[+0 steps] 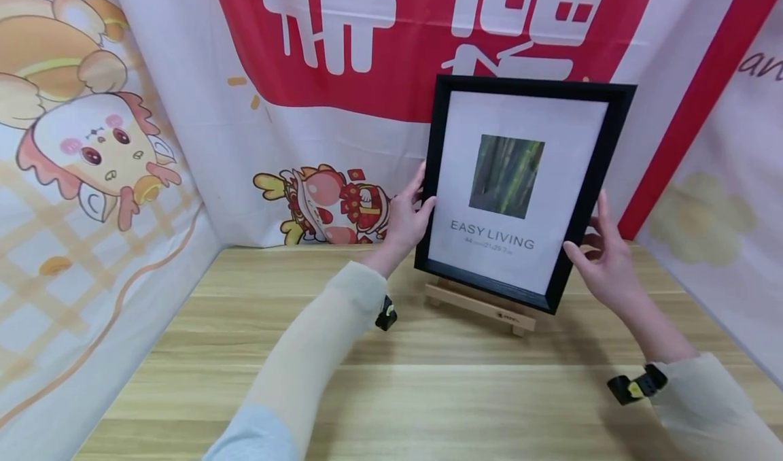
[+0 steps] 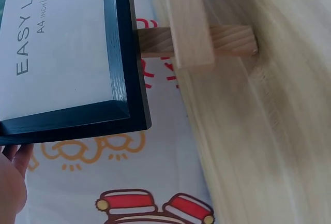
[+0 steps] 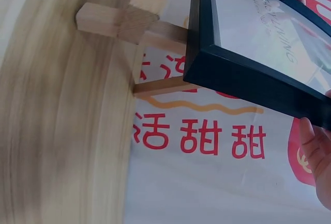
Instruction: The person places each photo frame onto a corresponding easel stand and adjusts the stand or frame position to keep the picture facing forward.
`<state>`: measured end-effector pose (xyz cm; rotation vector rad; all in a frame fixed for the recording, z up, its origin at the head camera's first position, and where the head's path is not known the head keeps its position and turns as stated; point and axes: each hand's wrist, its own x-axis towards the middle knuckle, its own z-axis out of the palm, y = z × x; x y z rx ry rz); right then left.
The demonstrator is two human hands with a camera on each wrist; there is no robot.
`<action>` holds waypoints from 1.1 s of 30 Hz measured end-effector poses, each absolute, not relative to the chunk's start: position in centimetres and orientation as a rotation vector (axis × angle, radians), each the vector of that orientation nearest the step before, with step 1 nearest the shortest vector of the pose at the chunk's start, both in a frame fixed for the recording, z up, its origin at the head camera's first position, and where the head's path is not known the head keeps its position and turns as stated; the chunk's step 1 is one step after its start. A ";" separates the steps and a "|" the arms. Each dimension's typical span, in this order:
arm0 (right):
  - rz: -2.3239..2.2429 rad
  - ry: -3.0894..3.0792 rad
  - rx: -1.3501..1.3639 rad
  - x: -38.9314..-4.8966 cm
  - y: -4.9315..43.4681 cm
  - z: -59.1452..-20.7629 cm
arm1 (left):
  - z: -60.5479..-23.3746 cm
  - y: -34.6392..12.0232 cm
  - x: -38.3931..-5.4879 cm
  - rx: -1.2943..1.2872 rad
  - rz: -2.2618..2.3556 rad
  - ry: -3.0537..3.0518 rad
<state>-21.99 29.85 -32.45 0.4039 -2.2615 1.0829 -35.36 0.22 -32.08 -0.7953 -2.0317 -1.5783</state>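
A black picture frame (image 1: 483, 285) with a white sheet reading "EASY LIVING" is held upright, leaning slightly back, by both hands. My left hand (image 1: 405, 224) grips its left side, thumb at the front edge. On the opposite side my right hand (image 1: 607, 265) holds the right edge, with its thumb in front. Below the frame stands a small wooden easel (image 1: 480, 306). In the left wrist view a gap shows between the frame's bottom border (image 2: 126, 53) and the easel's ledge (image 2: 191, 27). The frame hides most of the easel's upper part.
The easel stands on a wood-grain table (image 1: 416, 406) near its back edge. A white cloth with red print (image 1: 324, 94) hangs close behind. Patterned cloths hang at the left (image 1: 92, 209) and right (image 1: 722, 175). Each wrist wears a black strap (image 1: 636, 385).
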 end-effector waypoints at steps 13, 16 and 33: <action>1.082 -2.273 0.415 -22.1 30.6 -34.2 | -34.2 0.8 -35.3 -0.762 -1.534 -2.068; 1.094 -2.266 0.413 -22.3 30.6 -34.4 | -34.2 0.8 -35.5 -0.757 -1.526 -2.074; 1.184 -2.300 0.366 -23.2 31.0 -34.9 | -33.9 1.0 -36.0 -0.739 -1.607 -2.151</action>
